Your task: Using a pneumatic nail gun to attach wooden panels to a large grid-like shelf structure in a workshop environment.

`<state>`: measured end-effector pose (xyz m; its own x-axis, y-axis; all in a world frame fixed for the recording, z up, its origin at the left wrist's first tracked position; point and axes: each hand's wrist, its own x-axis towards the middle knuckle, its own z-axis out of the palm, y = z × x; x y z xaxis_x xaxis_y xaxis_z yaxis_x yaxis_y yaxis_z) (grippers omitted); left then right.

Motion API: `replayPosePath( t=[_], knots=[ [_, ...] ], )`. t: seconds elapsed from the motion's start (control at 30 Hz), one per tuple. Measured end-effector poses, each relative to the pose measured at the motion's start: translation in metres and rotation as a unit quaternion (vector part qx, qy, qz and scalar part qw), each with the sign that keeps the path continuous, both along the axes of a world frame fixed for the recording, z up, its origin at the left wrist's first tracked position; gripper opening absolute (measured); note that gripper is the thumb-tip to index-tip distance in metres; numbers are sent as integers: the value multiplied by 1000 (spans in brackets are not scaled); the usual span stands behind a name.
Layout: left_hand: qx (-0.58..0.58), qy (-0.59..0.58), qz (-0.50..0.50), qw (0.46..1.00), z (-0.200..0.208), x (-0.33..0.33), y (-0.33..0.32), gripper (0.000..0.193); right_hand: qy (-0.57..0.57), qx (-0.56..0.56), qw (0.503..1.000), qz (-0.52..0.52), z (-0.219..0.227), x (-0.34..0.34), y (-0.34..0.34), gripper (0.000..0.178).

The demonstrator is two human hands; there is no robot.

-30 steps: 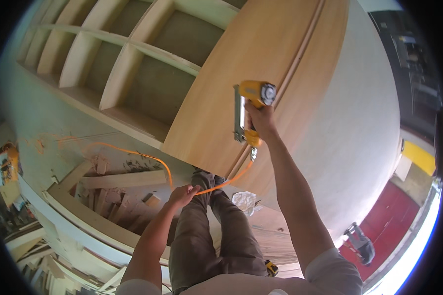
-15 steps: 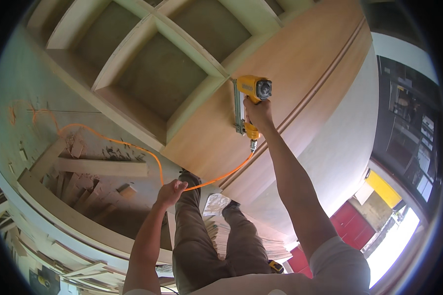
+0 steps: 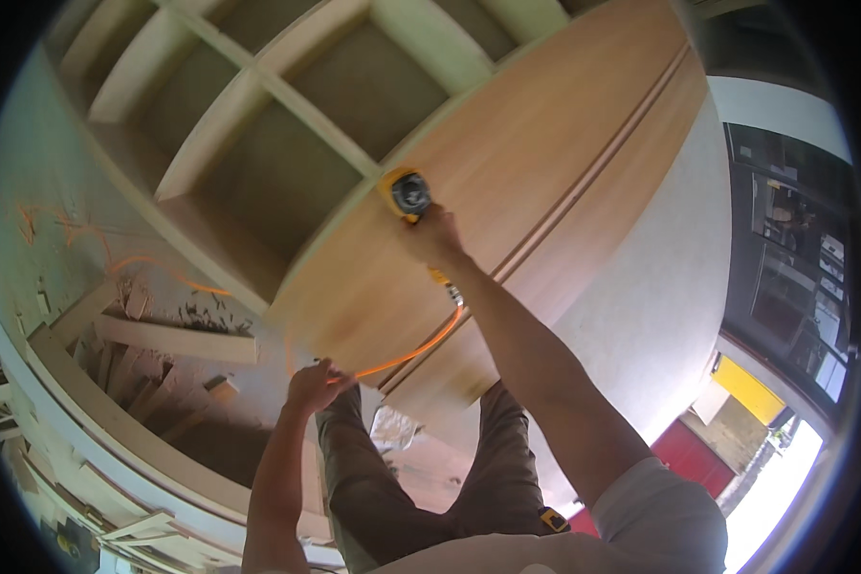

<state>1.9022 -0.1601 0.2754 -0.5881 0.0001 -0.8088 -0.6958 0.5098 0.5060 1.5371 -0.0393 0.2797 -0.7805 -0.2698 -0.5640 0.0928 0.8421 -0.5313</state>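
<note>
In my right hand [image 3: 434, 237] is a yellow pneumatic nail gun [image 3: 408, 194], its round black cap facing up. The gun is over the long wooden panel [image 3: 545, 143], close to the edge where a light wooden grid frame [image 3: 306, 124] with square compartments meets it. My arm and hand hide most of its body, and motion blurs it. An orange air hose [image 3: 421, 348] runs from the gun's lower fitting to my left hand [image 3: 320, 386], whose fingers are closed around it. That hand is low, just left of my legs.
Wood offcuts [image 3: 177, 337] and debris lie at the left inside a curved wooden form [image 3: 163, 435]. A tape measure [image 3: 553, 519] is at my waist. A pale curved sheet [image 3: 631, 287] borders the panel's right side. More strips of wood [image 3: 143, 524] are at the lower left.
My right hand and the nail gun have moved left toward the frame's corner. My left hand has shifted slightly left and down with the hose. The view and my legs have shifted.
</note>
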Motion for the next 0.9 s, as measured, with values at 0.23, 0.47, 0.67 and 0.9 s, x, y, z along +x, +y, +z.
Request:
replayPosePath(
  t=[0.23,0.47,0.67,0.9],
  knots=[
    [-495,209,314,783,93,142,-66,19,-231,-285,903,-225,65,-133,82,10],
    [-625,171,339,682,-88,-177,45,54,-132,-220,962,-93,57,-287,186,12],
    [-567,29,311,762,-120,-405,184,78,-107,-166,980,26,38,-344,181,14],
    [-518,46,320,792,-133,-378,182,68,-134,-146,979,55,13,-351,143,16]
  ],
)
